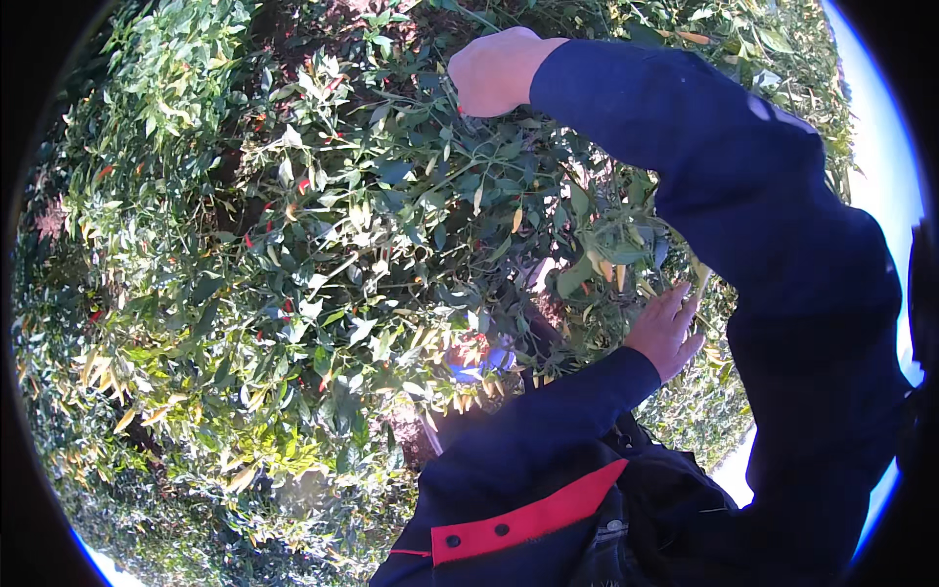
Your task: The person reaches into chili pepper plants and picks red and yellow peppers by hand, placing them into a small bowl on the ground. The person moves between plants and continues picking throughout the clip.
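My right hand [499,73] is at the top among the leaves of a chili pepper plant [440,198]. Its fingers are curled and mostly hidden behind the back of the hand, so what they hold cannot be seen; a small red spot shows at its lower edge. Right of centre, my left hand [664,334] has its fingers spread beside leafy stems, fingertips close to a pale stem. Yellowish-orange peppers [605,270] hang just up and left of it. Another orange pepper [517,220] hangs nearer the middle.
A blue container [466,374] with red peppers [469,347] inside sits low among the branches. Dense pepper plants fill the left side, with red pods [304,186] and pale yellow pods [103,374]. Patches of reddish soil [411,433] show between the plants.
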{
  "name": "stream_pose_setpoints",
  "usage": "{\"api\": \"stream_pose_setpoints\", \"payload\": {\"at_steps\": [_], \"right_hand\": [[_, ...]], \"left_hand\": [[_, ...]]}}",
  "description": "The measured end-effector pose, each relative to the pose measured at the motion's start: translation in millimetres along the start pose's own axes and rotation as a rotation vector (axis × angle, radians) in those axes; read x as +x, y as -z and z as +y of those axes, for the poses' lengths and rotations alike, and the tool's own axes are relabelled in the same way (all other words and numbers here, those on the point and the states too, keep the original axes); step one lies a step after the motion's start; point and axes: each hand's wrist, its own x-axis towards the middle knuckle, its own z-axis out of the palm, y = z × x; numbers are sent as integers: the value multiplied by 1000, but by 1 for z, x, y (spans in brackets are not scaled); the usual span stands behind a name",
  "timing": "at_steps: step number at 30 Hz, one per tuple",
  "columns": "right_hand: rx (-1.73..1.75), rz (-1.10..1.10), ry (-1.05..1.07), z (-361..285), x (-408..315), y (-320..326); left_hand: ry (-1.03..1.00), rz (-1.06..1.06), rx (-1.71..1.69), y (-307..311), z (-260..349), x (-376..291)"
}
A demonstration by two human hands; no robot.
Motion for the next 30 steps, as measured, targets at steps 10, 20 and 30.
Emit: {"api": "stream_pose_setpoints", "payload": {"at_steps": [10,20,30], "right_hand": [[1345,215,-20,-25,31,-184],[1282,472,54,-12,-40,-183],[1237,672,132,-18,-48,-210]], "left_hand": [[-1,-22,365,-7,-40,-50],[-80,682,2,208,31,-72],[373,938,-25,223,-47,10]]}}
